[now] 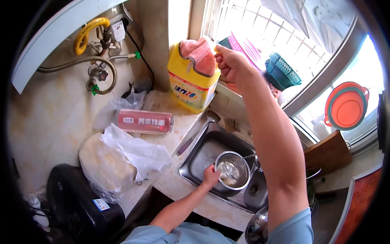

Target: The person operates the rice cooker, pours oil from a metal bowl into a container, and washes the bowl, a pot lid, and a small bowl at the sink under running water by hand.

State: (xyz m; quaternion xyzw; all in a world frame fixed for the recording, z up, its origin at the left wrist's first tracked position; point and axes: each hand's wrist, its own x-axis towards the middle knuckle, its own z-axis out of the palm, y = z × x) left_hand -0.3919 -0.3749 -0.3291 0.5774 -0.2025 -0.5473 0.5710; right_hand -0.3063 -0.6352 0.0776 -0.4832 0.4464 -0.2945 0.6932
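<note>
My left hand (211,177) grips the rim of a round metal bowl (243,181) over the sink (198,156). Clear water with a shiny, rippled surface shows in the bowl, and the faucet spout (250,156) reaches over its edge. Stretched toward the window, my right hand (231,63) is closed, with a small bit of yellow at its fingertips; what it holds cannot be made out. Just left of that hand stands a big yellow detergent jug (191,90), with a pink cloth (199,57) draped over its top.
On the counter lie a red noodle pack (144,121), a white plastic bag (136,148) and a ladle (212,116). A black appliance (77,199) stands at lower left. Baskets (282,71) sit at the window; an orange colander (346,105) hangs right, above a cutting board (329,154).
</note>
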